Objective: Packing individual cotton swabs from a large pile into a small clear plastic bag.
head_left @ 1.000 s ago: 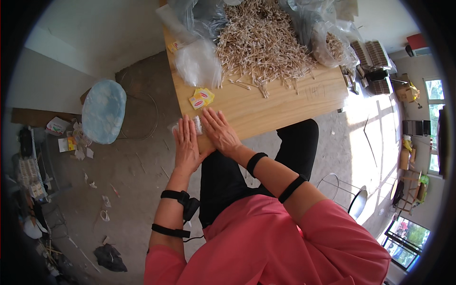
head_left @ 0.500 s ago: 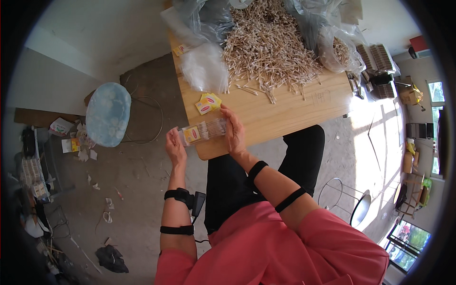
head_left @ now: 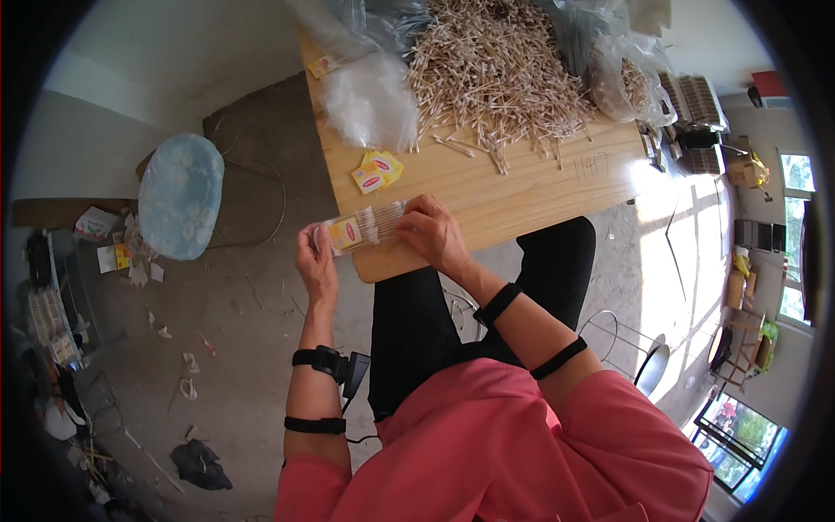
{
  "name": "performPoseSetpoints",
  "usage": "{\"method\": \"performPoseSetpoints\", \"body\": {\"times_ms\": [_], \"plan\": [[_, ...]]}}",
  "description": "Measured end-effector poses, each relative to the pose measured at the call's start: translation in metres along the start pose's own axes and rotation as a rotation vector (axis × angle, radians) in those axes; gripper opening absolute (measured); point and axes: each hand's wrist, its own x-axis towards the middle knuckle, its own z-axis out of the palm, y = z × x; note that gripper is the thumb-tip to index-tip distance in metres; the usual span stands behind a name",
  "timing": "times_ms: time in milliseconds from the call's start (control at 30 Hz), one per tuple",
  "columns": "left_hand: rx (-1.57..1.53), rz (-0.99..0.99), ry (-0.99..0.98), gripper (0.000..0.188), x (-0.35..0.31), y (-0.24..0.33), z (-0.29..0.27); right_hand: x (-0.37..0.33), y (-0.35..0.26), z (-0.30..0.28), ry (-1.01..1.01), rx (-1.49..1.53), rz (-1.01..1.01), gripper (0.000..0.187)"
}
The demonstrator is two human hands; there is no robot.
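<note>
Both hands hold a clear packet of swabs (head_left: 358, 230) over the surface (head_left: 522, 187) edge: left hand (head_left: 315, 259) and right hand (head_left: 430, 231), each grip closed on one end.

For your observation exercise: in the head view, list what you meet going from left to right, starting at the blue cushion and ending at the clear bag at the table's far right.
Blue cushion → left hand → clear packet with a yellow label held between both hands → right hand → heap of cotton swabs → clear bag.

Bright window daylight from the right, floor glare, dark fisheye rim.
</note>
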Motion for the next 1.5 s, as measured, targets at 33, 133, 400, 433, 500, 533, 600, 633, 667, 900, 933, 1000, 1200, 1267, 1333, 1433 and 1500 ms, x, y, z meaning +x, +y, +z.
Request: {"method": "performPoseSetpoints", "body": {"times_ms": [33, 133, 400, 433, 500, 533, 600, 633, 667, 900, 933, 1000, 1200, 1267, 1333, 1433, 1500], "plan": [[-0.003, 0.0, 0.0, 0.034, 0.0, 0.002, 0.003, 0.0, 0.002, 0.0, 0.003, 0.02, 0.013, 0.014], [0.019, 0.017, -0.005, 0.033, -0.001, 0.005, 0.007, -0.001, 0.005, -0.002, -0.013, 0.05, 0.063, 0.013], [0.065, 0.009, 0.041, 0.036, 0.0, -0.004, 0.003, -0.003, -0.013, 0.0, 0.284, 0.118, 0.131, 0.039], [0.062, 0.012, 0.034, 0.036, 0.0, -0.001, 0.006, -0.004, -0.013, 0.003, 0.191, 0.106, 0.085, 0.044], [0.094, 0.021, 0.05, 0.037, 0.0, 0.003, 0.011, -0.005, -0.011, 0.005, 0.094, 0.112, 0.072, 0.046], [0.096, 0.021, 0.052, 0.037, 0.0, 0.003, 0.01, -0.004, -0.01, 0.006, 0.094, 0.115, 0.072, 0.046], [0.071, 0.023, 0.036, 0.037, 0.001, 0.003, 0.009, -0.002, -0.008, 0.006, 0.091, 0.151, 0.149, 0.042], [0.072, 0.024, 0.035, 0.037, 0.0, 0.003, 0.009, -0.002, -0.007, 0.006, 0.092, 0.151, 0.15, 0.042], [0.036, 0.016, 0.037, 0.036, 0.0, 0.003, 0.009, -0.002, -0.006, 0.005, 0.126, 0.172, 0.144, 0.037], [0.21, -0.06, 0.066, 0.034, -0.002, 0.015, 0.02, 0.004, -0.001, 0.032, 0.392, 0.488, 0.207, 0.026], [0.216, -0.06, 0.077, 0.034, -0.002, 0.014, 0.018, 0.006, -0.006, 0.038, 0.386, 0.498, 0.204, 0.026], [0.321, 0.152, 0.153, 0.034, -0.002, 0.01, 0.013, 0.011, -0.014, 0.049, 0.376, 0.486, 0.227, 0.029], [0.344, 0.213, 0.162, 0.031, -0.005, 0.015, 0.02, 0.017, -0.025, 0.069, 0.323, 0.698, 0.256, 0.023], [0.354, 0.211, 0.165, 0.031, -0.005, 0.016, 0.022, 0.02, -0.033, 0.083, 0.334, 0.689, 0.27, 0.023], [0.363, 0.21, 0.17, 0.03, -0.006, 0.017, 0.023, 0.021, -0.039, 0.087, 0.345, 0.68, 0.281, 0.023], [0.343, 0.24, 0.176, 0.03, -0.006, 0.018, 0.027, 0.022, -0.045, 0.082, 0.371, 0.663, 0.327, 0.024], [0.419, 0.215, 0.135, 0.026, -0.007, 0.021, 0.029, 0.022, -0.041, 0.079, 0.359, 0.675, 0.295, 0.022]]}}
